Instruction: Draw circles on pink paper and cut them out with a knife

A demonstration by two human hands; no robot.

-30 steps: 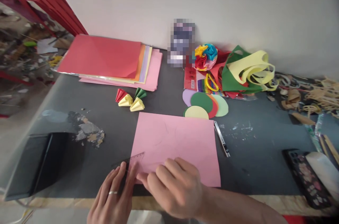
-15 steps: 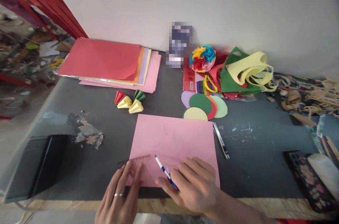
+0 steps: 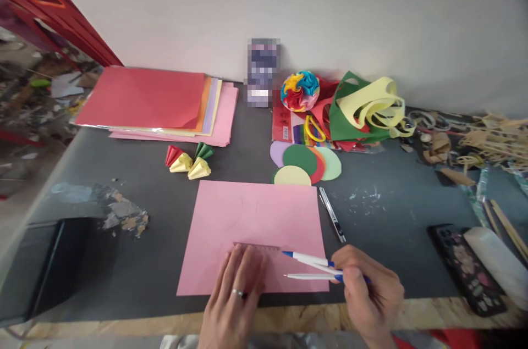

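A pink sheet of paper with faint pencil-like arcs lies in front of me. My left hand, a ring on one finger, rests flat on its lower part with fingers stretched out. The fingertips touch a clear ruler, which lies across the sheet and is partly hidden under them. Closed around a white-and-blue compass is my right hand, at the sheet's lower right. The compass legs point left, slightly apart, one blue-tipped and one thin-pointed, near the ruler's right end. Its joint is hidden by the fingers.
A box cutter lies right of the sheet. Paper circles, folded paper cones, a coloured-paper stack and paper offcuts lie behind. A patterned phone is at right, a black object at left.
My left hand and the ruler have moved right across the sheet. My right hand has shifted right and turned, so the compass now points left with both legs showing. The view has shifted slightly.
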